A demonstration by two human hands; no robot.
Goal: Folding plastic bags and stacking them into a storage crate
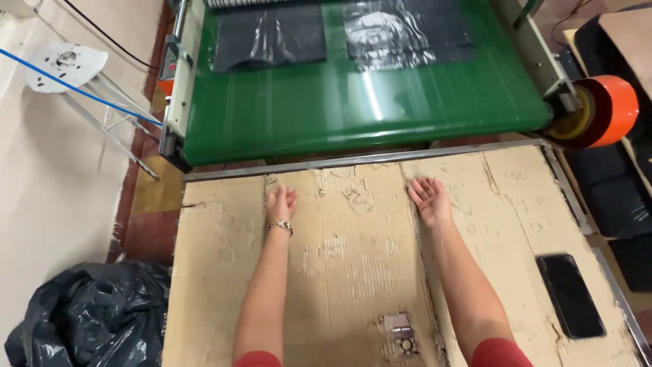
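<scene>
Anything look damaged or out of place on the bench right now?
The cardboard covering the table is badly worn: its top layer is peeled and torn in patches around both hands, left hand and right hand, exposing the ribbing. A phone lies face-up near the right edge. The black bags on the green belt lie flat.

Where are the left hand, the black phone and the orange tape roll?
left hand (280, 204), head view, back of the hand.
black phone (570, 295), head view, middle of its screen.
orange tape roll (613, 109), head view, orange outer face.
</scene>
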